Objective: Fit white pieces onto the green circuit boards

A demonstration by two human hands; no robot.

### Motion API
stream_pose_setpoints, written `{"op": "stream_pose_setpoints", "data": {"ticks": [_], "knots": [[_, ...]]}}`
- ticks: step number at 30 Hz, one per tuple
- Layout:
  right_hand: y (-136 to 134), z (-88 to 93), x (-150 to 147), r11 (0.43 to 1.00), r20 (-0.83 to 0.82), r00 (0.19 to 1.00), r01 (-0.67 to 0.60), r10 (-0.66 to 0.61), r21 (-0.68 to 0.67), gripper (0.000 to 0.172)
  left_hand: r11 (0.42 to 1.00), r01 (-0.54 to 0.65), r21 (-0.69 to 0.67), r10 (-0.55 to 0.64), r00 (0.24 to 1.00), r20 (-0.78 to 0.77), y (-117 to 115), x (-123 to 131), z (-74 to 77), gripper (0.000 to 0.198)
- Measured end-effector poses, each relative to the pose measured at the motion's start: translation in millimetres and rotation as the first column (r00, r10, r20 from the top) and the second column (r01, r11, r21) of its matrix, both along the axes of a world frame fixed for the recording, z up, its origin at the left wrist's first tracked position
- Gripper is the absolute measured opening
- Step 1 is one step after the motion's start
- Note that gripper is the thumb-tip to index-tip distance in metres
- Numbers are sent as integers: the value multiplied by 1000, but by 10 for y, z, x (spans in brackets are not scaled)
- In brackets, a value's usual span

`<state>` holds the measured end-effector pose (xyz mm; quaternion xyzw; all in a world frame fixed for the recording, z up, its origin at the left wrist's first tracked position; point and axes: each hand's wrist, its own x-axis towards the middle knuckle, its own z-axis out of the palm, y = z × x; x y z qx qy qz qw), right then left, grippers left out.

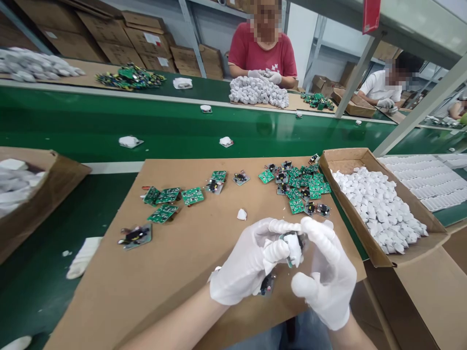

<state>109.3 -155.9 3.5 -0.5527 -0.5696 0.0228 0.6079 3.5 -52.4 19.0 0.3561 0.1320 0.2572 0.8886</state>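
Head view, left hand (246, 262) pinching a circuit board (294, 248) (partly white), right hand (330, 274) spread beside it.

Tilted circuit board (290, 263) with white lump (294, 249)

At lower centre we see gloves (241, 265) of matt, wrinkled cloth. The sheet (197, 262) under them looks like smooth, dull cardboard, as does the box (430, 245) at right. We read the green circuit boards (192, 196) as hard with shiny specks, the belt (164, 121) across the upper frame as smooth and glossy, the post (357, 78) at upper right as painted metal.
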Motion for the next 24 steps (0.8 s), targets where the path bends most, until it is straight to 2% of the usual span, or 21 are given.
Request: {"op": "stream_pose_setpoints", "data": {"ticks": [5, 8, 11, 15, 17, 19, 21, 24], "knots": [[77, 111, 44, 999, -14, 1000, -27, 27, 29, 29, 998, 24, -55, -29, 995, -100, 8, -17, -6, 34], [93, 144, 92, 996, -20, 996, -89, 89, 11, 36, 995, 63, -72, -70, 994, -90, 1, -23, 16, 37], [98, 154, 140, 986, 119, 980, -166, 163, 22, 49, 991, 109, -73, -114, 992, -62, -11, -23, 20, 38], [122, 149, 162, 996, 331, 943, -63, 38, 64, 34, 991, 107, -78, -113, 991, -78, -24, -26, -10, 34], [140, 156, 154, 993, 372, 928, -75, 34, 96, 35, 992, 111, -63, -117, 989, -91, -27, -29, -18, 31], [155, 180, 133, 983, 353, 931, -146, 98, 114, 39, 989, 137, -52, -141, 987, -79, -25, -26, -20, 30], [162, 221, 99, 984, 277, 949, -171, 149, 58, 42, 987, 152, -41, -155, 984, -85, -19, -21, -24, 30], [150, 278, 52, 982, 142, 978, -134, 153, -135, 23, 987, 159, -13, -159, 979, -130, -9, -15, -31, 27]]}}
